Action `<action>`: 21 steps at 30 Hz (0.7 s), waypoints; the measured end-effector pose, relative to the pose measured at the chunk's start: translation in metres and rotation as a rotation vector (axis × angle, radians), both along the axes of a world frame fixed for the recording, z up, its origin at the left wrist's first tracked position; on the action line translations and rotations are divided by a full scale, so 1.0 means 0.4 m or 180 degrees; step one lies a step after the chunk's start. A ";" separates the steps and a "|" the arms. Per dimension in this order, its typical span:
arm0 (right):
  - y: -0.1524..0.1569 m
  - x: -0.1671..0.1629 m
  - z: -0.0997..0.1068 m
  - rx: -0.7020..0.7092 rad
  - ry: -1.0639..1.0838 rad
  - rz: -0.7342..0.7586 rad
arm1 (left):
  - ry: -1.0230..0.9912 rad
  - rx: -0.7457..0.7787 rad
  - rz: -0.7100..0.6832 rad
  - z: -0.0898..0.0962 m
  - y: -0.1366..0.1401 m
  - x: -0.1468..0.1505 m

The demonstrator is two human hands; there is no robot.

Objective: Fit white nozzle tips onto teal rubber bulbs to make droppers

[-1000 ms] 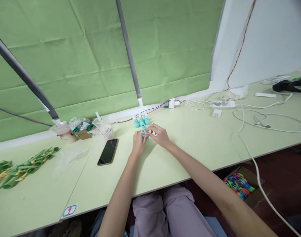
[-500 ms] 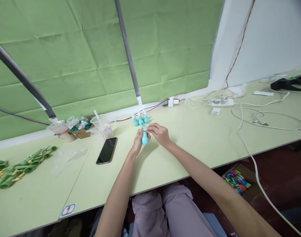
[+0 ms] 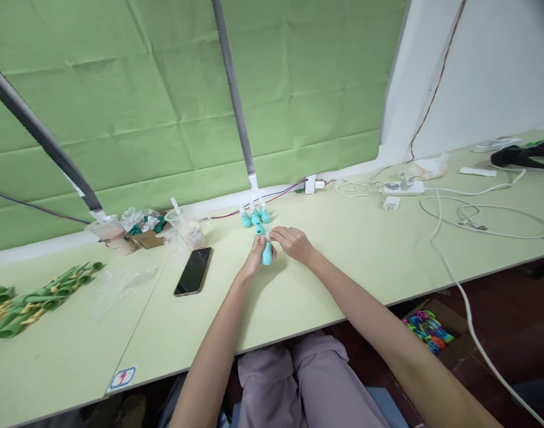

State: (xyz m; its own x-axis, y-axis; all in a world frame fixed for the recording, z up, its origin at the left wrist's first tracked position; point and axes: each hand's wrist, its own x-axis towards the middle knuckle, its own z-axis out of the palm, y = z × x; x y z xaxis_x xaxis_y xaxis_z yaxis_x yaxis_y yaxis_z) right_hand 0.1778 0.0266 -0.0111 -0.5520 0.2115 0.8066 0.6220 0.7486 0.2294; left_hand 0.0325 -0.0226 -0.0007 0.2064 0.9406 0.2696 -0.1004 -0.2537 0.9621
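Note:
My left hand (image 3: 254, 255) is closed around a small teal squeeze bulb (image 3: 267, 256), held tilted above the table with its round end toward me. At its neck, the fingers of my right hand (image 3: 293, 242) pinch a clear plastic tip (image 3: 267, 236), partly hidden by the fingers. Whether the tip is seated in the neck cannot be made out. Just beyond my hands stand teal bulbs with clear tips, among them a left one (image 3: 245, 220) and a right one (image 3: 265, 215). Nearer to me is a teal bulb with an open neck (image 3: 260, 229).
Left of my hands lies a black phone (image 3: 193, 271). Behind it are a plastic cup with a straw (image 3: 185, 226) and a second cup (image 3: 113, 236). Green tubular pieces (image 3: 51, 303) lie far left. A power strip (image 3: 403, 188) and white cable (image 3: 450, 261) occupy the right side.
Both hands and the held bulb have shifted slightly right in view. The bulb is more tilted, and the open-necked bulb behind it shows more.

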 end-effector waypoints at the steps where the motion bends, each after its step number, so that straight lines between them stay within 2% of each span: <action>1: -0.001 -0.001 0.002 -0.0046 -0.0052 -0.0018 | 0.0017 -0.0008 0.0000 -0.001 0.001 -0.001; 10: -0.019 -0.020 0.020 -0.1076 0.0155 0.0189 | 0.0081 -0.0129 0.0073 -0.007 0.018 -0.016; 16: -0.023 -0.012 0.020 -0.0780 0.0206 0.0267 | -0.0015 -0.0199 0.0269 -0.005 0.016 -0.020; 21: -0.024 -0.005 0.018 -0.0676 0.0390 0.0336 | -0.0052 -0.0168 0.0191 -0.005 0.012 -0.014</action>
State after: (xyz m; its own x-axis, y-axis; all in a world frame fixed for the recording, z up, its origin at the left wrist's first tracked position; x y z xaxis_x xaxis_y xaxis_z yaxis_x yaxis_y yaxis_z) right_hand 0.1759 0.0171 -0.0037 -0.4809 0.3295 0.8125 0.5513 0.8342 -0.0120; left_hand 0.0271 -0.0179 -0.0025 0.1452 0.9641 0.2223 -0.1025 -0.2089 0.9726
